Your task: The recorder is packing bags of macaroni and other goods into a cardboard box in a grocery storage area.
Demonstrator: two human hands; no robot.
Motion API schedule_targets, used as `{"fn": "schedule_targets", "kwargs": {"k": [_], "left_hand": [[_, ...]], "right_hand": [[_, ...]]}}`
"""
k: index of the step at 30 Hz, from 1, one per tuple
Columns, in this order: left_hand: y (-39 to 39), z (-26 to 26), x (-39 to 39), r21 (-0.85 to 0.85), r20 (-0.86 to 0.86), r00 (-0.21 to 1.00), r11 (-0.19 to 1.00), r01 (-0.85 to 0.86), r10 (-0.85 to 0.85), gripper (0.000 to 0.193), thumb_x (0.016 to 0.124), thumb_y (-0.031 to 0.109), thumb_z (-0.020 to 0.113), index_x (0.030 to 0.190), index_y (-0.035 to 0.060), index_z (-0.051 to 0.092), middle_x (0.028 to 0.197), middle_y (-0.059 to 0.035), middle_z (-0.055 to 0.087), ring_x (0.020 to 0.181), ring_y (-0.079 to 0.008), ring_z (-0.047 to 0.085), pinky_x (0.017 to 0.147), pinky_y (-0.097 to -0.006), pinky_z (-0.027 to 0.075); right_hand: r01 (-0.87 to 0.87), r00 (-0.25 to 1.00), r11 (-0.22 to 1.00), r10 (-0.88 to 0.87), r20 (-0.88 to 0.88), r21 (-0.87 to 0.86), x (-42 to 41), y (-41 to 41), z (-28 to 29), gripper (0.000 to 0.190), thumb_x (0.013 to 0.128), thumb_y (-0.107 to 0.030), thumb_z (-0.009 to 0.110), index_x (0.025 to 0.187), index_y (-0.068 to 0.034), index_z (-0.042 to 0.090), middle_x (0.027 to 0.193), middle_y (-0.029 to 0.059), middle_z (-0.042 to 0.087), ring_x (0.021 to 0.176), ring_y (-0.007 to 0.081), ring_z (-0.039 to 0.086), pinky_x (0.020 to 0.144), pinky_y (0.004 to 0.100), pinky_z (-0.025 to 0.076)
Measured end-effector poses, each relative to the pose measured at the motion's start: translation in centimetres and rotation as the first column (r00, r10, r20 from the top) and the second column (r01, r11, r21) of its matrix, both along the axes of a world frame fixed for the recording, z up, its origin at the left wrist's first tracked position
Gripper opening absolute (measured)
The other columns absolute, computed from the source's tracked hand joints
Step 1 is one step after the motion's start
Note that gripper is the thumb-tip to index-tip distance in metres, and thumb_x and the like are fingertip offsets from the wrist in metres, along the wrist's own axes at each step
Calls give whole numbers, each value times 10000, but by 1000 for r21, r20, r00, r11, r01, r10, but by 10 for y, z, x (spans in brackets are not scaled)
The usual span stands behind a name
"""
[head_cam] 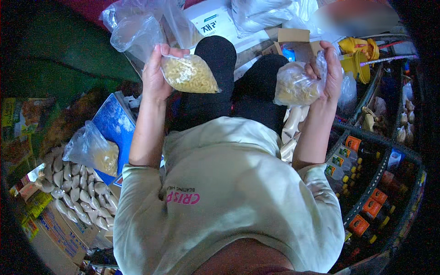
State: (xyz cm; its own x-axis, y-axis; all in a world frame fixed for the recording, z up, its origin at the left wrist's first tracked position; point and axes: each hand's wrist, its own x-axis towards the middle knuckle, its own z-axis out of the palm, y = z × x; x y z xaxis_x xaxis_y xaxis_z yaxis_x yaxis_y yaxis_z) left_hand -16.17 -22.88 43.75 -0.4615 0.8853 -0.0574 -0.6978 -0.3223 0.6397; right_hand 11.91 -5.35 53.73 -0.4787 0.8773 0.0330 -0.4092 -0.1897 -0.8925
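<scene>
My left hand (157, 74) grips the top of a clear plastic bag of small yellow macaroni (190, 74), held up above my dark-clothed knees. The bag is plump and its lower corner points to the right. On the other side, my right hand (330, 77) pinches the gathered neck of a second clear bag of pasta (298, 86). Wrinkled plastic blurs its contents, which look pale yellow. The two bags hang apart, about level with each other.
Beyond my knees lie clear plastic bags (137, 32) and an open cardboard box (297, 43). At left, a tied bag of pasta (106, 158) rests on a blue box (115, 120), near several small filled packets (82, 192). Shelves of bottles (343, 161) and a yellow container (357, 67) stand right.
</scene>
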Motion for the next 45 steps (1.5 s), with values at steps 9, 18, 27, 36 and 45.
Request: {"fn": "schedule_targets", "kwargs": {"k": [9, 18, 27, 36, 45], "left_hand": [[5, 23, 14, -20, -50, 999, 1000, -16, 15, 246, 872, 292, 400, 802, 63, 456, 846, -210, 571, 788, -277, 573, 702, -370, 481], [13, 26, 16, -94, 51, 989, 987, -131, 136, 229, 854, 289, 440, 803, 67, 459, 843, -194, 571, 773, -262, 572, 711, -378, 475], [24, 20, 21, 28, 152, 988, 1000, -6, 1, 240, 863, 324, 422, 811, 94, 467, 889, -123, 552, 913, -264, 525, 809, -405, 431], [48, 22, 44, -47, 255, 966, 998, 47, -33, 235, 852, 332, 444, 839, 100, 480, 931, -115, 556, 953, -277, 510, 854, -416, 400], [70, -2, 35, -35, 139, 986, 994, 100, -94, 234, 854, 334, 445, 833, 103, 475, 908, -121, 567, 943, -269, 510, 856, -399, 389]], "right_hand": [[-175, 979, 984, 178, 97, -39, -37, -27, 2, 273, 764, -227, 608, 947, -32, 552, 617, -20, 464, 458, 59, 423, 376, 192, 342], [-294, 930, 942, 321, 181, -162, -52, -45, -40, 211, 762, -196, 612, 916, -55, 578, 705, -14, 523, 544, 57, 461, 427, 186, 357], [-182, 948, 978, 202, 246, -103, -26, -51, -26, 187, 794, -194, 574, 895, -37, 586, 756, -13, 532, 670, 59, 449, 600, 193, 364], [-26, 959, 1000, 22, 282, 12, 17, -54, -17, 185, 801, -193, 562, 889, -32, 586, 771, -17, 558, 661, 49, 453, 614, 182, 356], [499, 821, 840, -537, 194, 213, 120, -30, 10, 204, 833, -217, 502, 883, -31, 568, 709, 12, 545, 566, 64, 480, 489, 192, 382]]}}
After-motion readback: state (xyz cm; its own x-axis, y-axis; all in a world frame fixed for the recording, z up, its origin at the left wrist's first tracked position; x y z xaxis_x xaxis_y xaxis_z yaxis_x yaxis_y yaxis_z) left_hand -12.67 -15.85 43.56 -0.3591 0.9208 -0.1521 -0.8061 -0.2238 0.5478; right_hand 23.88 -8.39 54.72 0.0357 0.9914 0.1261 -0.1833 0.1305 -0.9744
